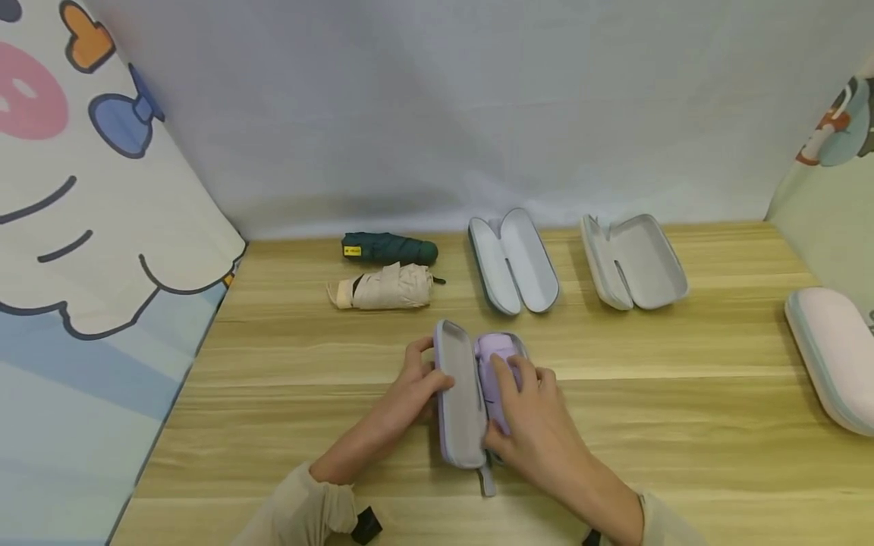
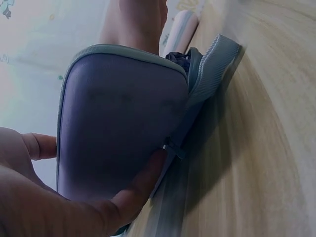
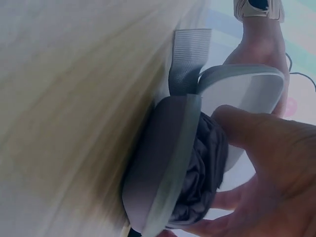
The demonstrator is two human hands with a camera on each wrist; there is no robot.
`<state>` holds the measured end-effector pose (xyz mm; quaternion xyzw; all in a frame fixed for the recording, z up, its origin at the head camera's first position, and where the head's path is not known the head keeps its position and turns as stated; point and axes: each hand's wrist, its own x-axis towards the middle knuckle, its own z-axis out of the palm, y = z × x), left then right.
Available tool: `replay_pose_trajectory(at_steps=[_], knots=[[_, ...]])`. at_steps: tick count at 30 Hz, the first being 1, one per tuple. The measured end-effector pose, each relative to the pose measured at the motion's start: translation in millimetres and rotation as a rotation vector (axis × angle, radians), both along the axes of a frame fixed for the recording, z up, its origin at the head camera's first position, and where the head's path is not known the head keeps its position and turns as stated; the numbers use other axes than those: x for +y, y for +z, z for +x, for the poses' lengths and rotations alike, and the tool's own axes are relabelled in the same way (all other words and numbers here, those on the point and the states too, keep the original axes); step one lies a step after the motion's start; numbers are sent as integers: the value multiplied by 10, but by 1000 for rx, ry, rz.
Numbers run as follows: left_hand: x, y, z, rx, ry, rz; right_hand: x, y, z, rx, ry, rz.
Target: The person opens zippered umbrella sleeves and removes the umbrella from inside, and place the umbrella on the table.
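A lilac zip case with a grey lining stands unfolded near the middle of the table, its lid [image 1: 460,409] raised on the left. My left hand [image 1: 410,383] holds that lid, thumb on the inner face and fingers behind. In the case's right half lies a folded purple umbrella [image 1: 490,383]. My right hand [image 1: 539,421] grips the umbrella from above, fingers on its far side and thumb near the front end. The right wrist view shows the umbrella's crumpled fabric [image 3: 202,173] within the case's rim. A grey strap [image 1: 487,481] sticks out at the front.
Behind the hands lie a dark green folded umbrella [image 1: 389,249] and a beige one [image 1: 392,288]. Two unfolded cases, a pale blue-lined one [image 1: 532,262] and a grey-lined one [image 1: 649,262], are farther right. A closed pink case [image 1: 836,356] sits at the right edge.
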<state>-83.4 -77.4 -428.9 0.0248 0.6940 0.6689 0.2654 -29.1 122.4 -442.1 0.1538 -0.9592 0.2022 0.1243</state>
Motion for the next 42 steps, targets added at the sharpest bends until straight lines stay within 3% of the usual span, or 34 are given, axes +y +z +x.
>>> replay_pose_trajectory(at_steps=[4,9,16,21,33,38,42], knots=[[11,-4,18,5,-20,21,1,2,-26,-28,-8,-78],[21,-14,41,-6,-34,49,-5,5,-27,-30,-7,-89],[52,-5,68,1,1,36,0,15,19,21,-12,33],[101,29,122,5,43,14,26,48,66,-36,-5,39],[209,42,236,24,10,20,181,131,-33,-149,41,213],[232,25,245,31,15,33,194,110,-106,-222,3,154],[227,21,247,-2,49,74,177,71,-152,-285,-29,63]])
